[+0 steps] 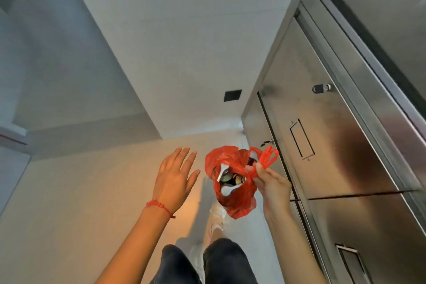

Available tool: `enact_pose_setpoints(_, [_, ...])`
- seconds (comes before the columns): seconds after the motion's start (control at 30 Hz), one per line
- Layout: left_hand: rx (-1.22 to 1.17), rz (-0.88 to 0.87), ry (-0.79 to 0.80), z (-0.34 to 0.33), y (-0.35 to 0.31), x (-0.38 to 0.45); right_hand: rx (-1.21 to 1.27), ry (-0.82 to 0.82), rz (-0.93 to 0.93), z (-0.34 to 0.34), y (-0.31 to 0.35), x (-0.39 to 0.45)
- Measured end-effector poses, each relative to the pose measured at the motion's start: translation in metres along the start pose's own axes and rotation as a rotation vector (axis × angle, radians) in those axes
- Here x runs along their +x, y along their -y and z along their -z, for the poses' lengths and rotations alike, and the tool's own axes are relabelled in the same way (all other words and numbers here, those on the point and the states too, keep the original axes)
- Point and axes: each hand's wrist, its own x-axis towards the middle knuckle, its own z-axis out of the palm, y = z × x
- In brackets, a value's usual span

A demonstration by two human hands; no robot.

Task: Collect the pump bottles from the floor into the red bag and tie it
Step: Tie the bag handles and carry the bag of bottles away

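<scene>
Steel cabinet (334,145): beside the right fingers; no legible writing.
Red bag (232,196): hangs from right fingers, mouth open.
Left hand (175,180): fingers spread wide, apart from bag.
Right hand (272,187): fingers pinching bag handles (267,157).
Pump bottles (227,177): inside bag, below right fingers; labels unreadable.

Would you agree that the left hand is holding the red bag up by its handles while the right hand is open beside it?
Not quite: the hands are swapped. In the head view the right hand pinches the red bag by its handles, while the left hand is open beside it.

Locker room: padlocked steel lockers (334,145)
</scene>
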Motion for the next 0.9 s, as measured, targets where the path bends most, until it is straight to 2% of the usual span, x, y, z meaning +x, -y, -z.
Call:
enact_pose_setpoints(0.2, [0.034, 0.077, 0.039, -0.009, 0.020, 0.081, -0.047, 0.005, -0.057, -0.041, 0.003, 0.091])
enact_pose_setpoints(0.4, [0.057, 0.051, 0.064, -0.039, 0.054, 0.155, -0.128, -0.005, -0.075, -0.074, -0.022, 0.170])
enact_pose_setpoints(0.67, [0.022, 0.001, 0.074, -0.120, 0.116, 0.255, -0.148, -0.105, -0.070, -0.093, -0.111, 0.291])
enact_pose_setpoints(0.9, [0.024, -0.040, 0.117, -0.224, 0.168, 0.300, -0.100, -0.184, -0.085, -0.100, -0.196, 0.387])
